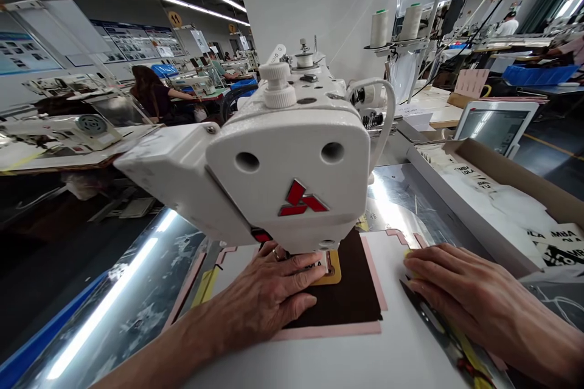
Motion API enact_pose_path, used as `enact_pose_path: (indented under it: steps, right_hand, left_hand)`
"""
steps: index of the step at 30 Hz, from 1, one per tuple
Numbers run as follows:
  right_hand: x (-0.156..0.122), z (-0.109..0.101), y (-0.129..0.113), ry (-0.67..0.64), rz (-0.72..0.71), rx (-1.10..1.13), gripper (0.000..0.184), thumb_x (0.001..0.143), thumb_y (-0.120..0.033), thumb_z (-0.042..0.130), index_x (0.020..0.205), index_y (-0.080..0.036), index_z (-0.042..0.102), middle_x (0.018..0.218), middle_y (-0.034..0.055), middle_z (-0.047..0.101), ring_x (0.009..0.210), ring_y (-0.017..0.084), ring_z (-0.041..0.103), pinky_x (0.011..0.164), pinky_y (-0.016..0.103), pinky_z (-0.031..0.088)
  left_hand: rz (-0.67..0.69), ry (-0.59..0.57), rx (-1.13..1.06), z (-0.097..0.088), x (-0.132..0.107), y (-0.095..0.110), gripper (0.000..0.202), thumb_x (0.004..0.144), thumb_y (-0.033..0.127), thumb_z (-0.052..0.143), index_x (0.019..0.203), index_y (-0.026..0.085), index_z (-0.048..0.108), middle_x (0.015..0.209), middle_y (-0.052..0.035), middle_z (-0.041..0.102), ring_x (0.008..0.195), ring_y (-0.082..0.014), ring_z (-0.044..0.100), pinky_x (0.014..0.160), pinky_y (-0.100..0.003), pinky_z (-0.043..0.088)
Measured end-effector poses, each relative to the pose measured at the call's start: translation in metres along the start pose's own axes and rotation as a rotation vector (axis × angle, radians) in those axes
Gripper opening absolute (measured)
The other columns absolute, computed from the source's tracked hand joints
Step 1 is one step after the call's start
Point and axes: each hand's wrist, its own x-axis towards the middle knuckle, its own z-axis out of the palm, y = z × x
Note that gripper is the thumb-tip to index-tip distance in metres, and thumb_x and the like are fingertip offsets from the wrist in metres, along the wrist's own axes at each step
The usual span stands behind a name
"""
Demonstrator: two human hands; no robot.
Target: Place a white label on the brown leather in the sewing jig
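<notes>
My left hand [262, 295] lies with fingers stretched out, partly under the sewing machine head [292, 164]. Its fingertips press on a small white label with dark lettering [316, 264], inside a yellow frame [335, 270]. Below these is a dark brown panel [351, 301] on a white board [365, 358] with pink strips along the panel's edges. My right hand [460, 279] rests on the board's right side, its fingers extended over a yellow-edged part. Just beneath it lies a pair of dark pointed scissors [429, 316]. The needle area is hidden behind the machine head.
At right, a long box [483, 200] holds many printed white labels. Behind it stand a tilted screen [493, 124] and thread cones [379, 28] on a stand. Another machine [68, 130] is at left, with a person [152, 91] seated beyond. Shiny metal [137, 298] covers the table's left side.
</notes>
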Motion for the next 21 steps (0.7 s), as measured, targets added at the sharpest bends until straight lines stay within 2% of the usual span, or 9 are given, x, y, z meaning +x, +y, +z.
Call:
enact_pose_path:
  steps: [8,15,21]
  right_hand:
    - [-0.0008,0.0006,0.0009,-0.012,-0.011,-0.004,0.023,0.113,-0.03,0.045,0.122,-0.024,0.066,0.116,0.0082,0.072,0.098,0.025,0.072,0.086,0.045,0.061]
    - [0.0044,-0.0056,-0.0022,0.009,-0.034,-0.04,0.025,0.113,-0.03,0.045,0.114,-0.022,0.068,0.105,0.0086,0.073,0.091,0.025,0.073,0.078,0.042,0.063]
    - [0.002,-0.0043,-0.0014,0.005,-0.012,-0.039,0.027,0.113,-0.03,0.044,0.119,-0.022,0.069,0.11,0.0096,0.073,0.094,0.025,0.073,0.078,0.042,0.063]
  left_hand:
    - [-0.018,-0.037,0.013,-0.0003,0.0006,0.0014,0.046,0.111,0.031,0.057,0.156,0.029,0.051,0.165,0.0021,0.046,0.14,-0.0243,0.059,0.114,-0.039,0.043]
    - [-0.023,-0.072,0.07,-0.0021,0.0001,0.0037,0.046,0.111,0.032,0.055,0.157,0.03,0.05,0.167,0.0043,0.043,0.14,-0.0287,0.056,0.113,-0.043,0.041]
    - [-0.038,-0.033,0.045,-0.0001,0.0011,0.0036,0.043,0.111,0.033,0.056,0.154,0.029,0.052,0.163,0.0021,0.05,0.134,-0.0261,0.062,0.111,-0.042,0.042]
